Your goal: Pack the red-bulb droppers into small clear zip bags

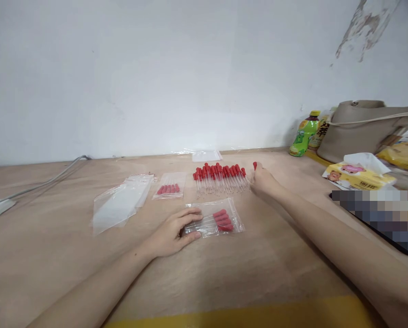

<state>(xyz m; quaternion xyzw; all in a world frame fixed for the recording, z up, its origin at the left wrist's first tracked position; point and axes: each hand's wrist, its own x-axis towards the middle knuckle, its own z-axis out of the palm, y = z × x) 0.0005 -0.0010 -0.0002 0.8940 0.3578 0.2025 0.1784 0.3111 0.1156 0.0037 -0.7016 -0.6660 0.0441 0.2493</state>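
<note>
My left hand [176,230] lies with thumb and fingers apart on the left end of a clear zip bag [236,221]. Inside that bag are several droppers with red rubber bulbs [223,220]. Farther right, my right hand [263,180] is closed on a dropper [255,166]; its red bulb shows above the fingers and the rest is hidden. Just left of this hand lies a pile of red-bulbed droppers [219,173] with clear stems toward me. Behind my left hand is another bag [176,179] with several droppers in it.
Flat clear bags [121,200] lie in a stack at left, and a white packet [206,156] lies by the wall. A grey cable [58,171] crosses the left side. At right stand a green bottle [304,136], a beige bag [354,130] and a tissue pack [357,175].
</note>
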